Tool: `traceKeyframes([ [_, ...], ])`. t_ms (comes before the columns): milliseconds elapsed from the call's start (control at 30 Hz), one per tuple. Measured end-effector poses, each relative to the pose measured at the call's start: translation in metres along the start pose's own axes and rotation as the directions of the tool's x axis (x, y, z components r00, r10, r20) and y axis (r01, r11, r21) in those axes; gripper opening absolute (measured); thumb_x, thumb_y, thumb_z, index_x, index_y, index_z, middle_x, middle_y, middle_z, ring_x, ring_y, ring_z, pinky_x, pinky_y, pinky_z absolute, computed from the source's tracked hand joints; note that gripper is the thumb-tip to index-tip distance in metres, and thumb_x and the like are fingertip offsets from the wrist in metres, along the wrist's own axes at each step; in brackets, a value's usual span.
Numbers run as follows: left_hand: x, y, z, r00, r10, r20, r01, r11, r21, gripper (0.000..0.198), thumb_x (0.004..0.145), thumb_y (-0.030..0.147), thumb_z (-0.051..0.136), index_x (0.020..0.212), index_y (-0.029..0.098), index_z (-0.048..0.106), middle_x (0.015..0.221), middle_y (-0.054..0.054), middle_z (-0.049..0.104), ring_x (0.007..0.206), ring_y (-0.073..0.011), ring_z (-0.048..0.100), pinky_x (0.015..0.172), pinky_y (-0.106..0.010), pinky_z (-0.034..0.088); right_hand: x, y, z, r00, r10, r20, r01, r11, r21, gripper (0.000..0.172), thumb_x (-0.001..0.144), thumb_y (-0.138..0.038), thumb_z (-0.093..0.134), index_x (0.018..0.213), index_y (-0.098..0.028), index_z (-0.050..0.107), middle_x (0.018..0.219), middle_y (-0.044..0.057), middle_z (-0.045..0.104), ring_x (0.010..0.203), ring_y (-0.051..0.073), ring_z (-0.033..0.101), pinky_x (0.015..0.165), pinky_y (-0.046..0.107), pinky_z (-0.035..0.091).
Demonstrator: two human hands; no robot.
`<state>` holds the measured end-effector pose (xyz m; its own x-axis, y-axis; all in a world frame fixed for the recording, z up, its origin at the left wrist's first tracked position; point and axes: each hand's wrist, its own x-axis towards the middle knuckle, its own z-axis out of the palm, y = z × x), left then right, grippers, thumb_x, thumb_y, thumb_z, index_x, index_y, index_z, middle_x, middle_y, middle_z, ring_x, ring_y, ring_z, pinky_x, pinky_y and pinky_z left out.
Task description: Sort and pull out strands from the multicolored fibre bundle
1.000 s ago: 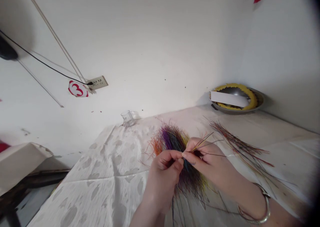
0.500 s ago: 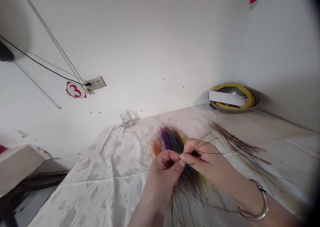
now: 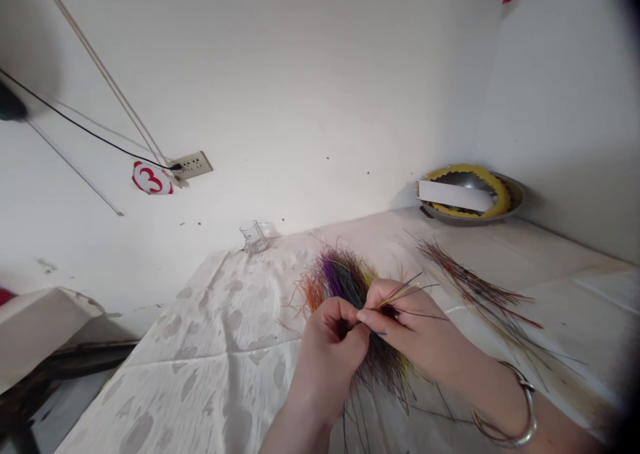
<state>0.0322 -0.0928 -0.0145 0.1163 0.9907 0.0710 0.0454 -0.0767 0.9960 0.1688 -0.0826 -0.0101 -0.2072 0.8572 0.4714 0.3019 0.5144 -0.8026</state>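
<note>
Pinched between the thumb and fingers of my right hand (image 3: pixel 400 314) are thin coloured strands (image 3: pixel 403 293), yellow and dark, their ends fanning out to the right. My left hand (image 3: pixel 333 341) is closed, its fingertips pressed against the right fingertips at the same strands; what lies inside its grip is mostly covered. Below both hands spreads a large bundle of thin strands (image 3: pixel 343 277) in orange, purple, dark green, brown and yellow, partly hidden by the hands. Off to the right of my right hand rests a smaller, looser bundle of reddish and dark strands (image 3: pixel 470 277).
A patterned white cloth (image 3: pixel 200 374) covers the table. Near the wall stands a clear glass cup (image 3: pixel 254 237). In the back right corner sits a metal bowl (image 3: pixel 515 204) with a yellow ring (image 3: pixel 500 191) and a white strip (image 3: pixel 453 195). A power outlet (image 3: pixel 195 165) is on the wall.
The strand ends in my right hand have swung slightly lower. My left thumb has drawn back a little from the right fingertips. Both hands remain nearly in place.
</note>
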Motion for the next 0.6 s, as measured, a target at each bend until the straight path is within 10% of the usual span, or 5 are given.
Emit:
traceKeyframes([
  [267,-0.002,-0.003,-0.001,0.976,0.201,-0.087,-0.159,0.923,0.350,0.019,0.073,0.016,0.057,0.058,0.020,0.045,0.056,0.005,0.039,0.054,-0.0114,0.034,0.050,-0.025,0.024,-0.001,0.002,0.001,0.999,0.030,-0.034,-0.031,0.999,-0.044,0.021,0.084,-0.016,0.052,0.063,-0.021,0.053,0.061,-0.002,0.054,0.060,0.014,0.052,0.056,0.027,0.042],
  [600,-0.001,0.001,-0.007,0.999,0.020,-0.026,-0.025,0.974,-0.226,0.015,0.074,0.022,0.064,0.068,0.020,0.051,0.055,0.008,0.039,0.050,-0.0082,0.027,0.051,-0.022,0.026,-0.002,-0.002,-0.013,0.997,-0.038,0.063,0.041,0.998,-0.051,0.014,0.083,-0.015,0.053,0.077,-0.022,0.064,0.070,-0.002,0.058,0.065,0.014,0.053,0.057,0.026,0.042],
])
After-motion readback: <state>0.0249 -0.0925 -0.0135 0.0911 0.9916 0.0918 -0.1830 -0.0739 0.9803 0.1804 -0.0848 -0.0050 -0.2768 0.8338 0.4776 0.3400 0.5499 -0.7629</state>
